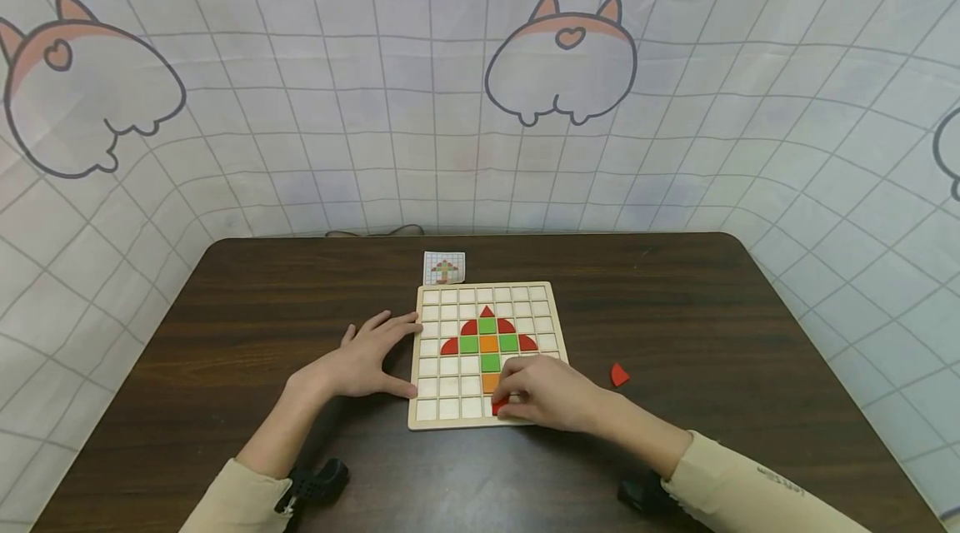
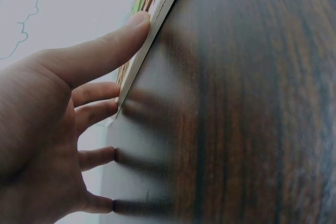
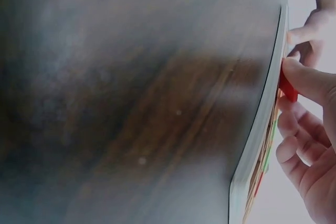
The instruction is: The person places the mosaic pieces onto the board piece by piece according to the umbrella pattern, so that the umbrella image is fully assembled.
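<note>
A square wooden grid board (image 1: pixel 450 423) lies on the table, with red, green and orange pieces set in a tree-like shape in its cells. In the head view my right hand (image 1: pixel 551 393) pinches a red piece (image 1: pixel 499 407) at the board's near edge, just below an orange square (image 1: pixel 490 383). The right wrist view shows that red piece (image 3: pixel 287 87) between thumb and fingers, tilted above the board. My left hand (image 1: pixel 360 362) rests with spread fingers against the board's left edge; its thumb (image 2: pixel 126 35) touches the rim in the left wrist view.
A loose red quarter-round piece (image 1: pixel 618 375) lies on the table right of the board. Behind the board's far left corner is a small card (image 1: pixel 444 268) printed with a similar pattern. A patterned white curtain (image 1: pixel 450 100) hangs behind the dark wooden table (image 1: pixel 300 283).
</note>
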`<move>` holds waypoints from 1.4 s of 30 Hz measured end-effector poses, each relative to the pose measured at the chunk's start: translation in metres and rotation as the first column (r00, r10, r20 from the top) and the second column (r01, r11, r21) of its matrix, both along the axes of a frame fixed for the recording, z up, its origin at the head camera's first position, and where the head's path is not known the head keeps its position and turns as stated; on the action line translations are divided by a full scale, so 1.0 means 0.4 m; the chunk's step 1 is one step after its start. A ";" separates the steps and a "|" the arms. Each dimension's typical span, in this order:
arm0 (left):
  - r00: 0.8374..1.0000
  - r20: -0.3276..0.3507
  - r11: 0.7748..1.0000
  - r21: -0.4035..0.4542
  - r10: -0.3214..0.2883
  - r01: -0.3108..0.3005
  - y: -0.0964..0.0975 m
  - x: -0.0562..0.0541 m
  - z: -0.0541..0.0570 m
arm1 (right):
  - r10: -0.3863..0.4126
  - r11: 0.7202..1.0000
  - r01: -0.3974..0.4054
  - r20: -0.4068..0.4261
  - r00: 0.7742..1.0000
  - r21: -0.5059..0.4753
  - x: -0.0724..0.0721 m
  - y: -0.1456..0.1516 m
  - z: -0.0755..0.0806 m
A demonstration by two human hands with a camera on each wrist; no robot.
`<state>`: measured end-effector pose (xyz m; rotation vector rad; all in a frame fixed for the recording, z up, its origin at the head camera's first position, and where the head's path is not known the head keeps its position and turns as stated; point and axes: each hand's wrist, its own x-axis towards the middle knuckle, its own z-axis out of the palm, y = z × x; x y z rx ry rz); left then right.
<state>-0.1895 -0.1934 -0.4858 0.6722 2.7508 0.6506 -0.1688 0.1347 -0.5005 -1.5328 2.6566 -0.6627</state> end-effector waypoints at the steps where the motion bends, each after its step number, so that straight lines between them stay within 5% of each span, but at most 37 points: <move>1: 1.000 0.000 1.000 0.001 -0.002 0.001 0.000 0.000 0.000 | 0.000 1.000 0.000 0.002 1.000 0.009 0.001 0.000 0.001; 26: 0.999 0.011 0.999 0.020 -0.030 0.030 -0.008 0.004 0.004 | 0.024 0.997 -0.014 -0.144 0.989 0.076 0.008 -0.016 0.019; 34: 0.999 0.007 0.999 0.020 -0.032 0.032 -0.009 0.004 0.002 | -0.048 0.997 0.049 -0.007 0.999 0.052 0.009 0.006 0.025; 42: 1.000 0.005 1.000 0.017 -0.025 0.025 -0.009 0.005 0.003 | -0.136 0.990 0.139 0.106 0.985 -0.027 -0.004 0.065 0.037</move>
